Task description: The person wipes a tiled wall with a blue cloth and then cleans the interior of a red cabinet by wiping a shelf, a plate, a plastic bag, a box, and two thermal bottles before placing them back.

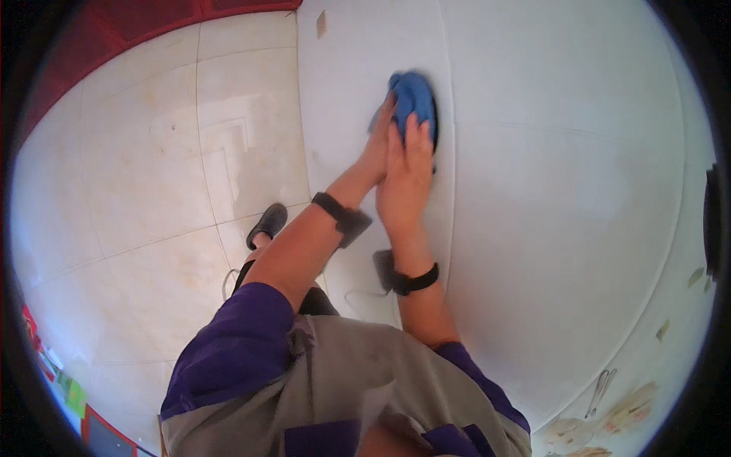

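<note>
A crumpled blue cloth is pressed against a smooth white surface. My left hand grips its left side, with the fingers partly hidden along the cloth. Next to it, my right hand holds the cloth's near end, fingers stretched forward over it. The two hands touch or nearly touch. Along the cloth's right side runs a dark edge that I cannot make out. Both wrists carry black straps with small dark boxes.
A raised seam separates the white surface from a broad white panel on the right. Pale floor tiles lie left, with a foot in a dark shoe. Red panelling stands far left. A tweezers-like metal tool appears lower right.
</note>
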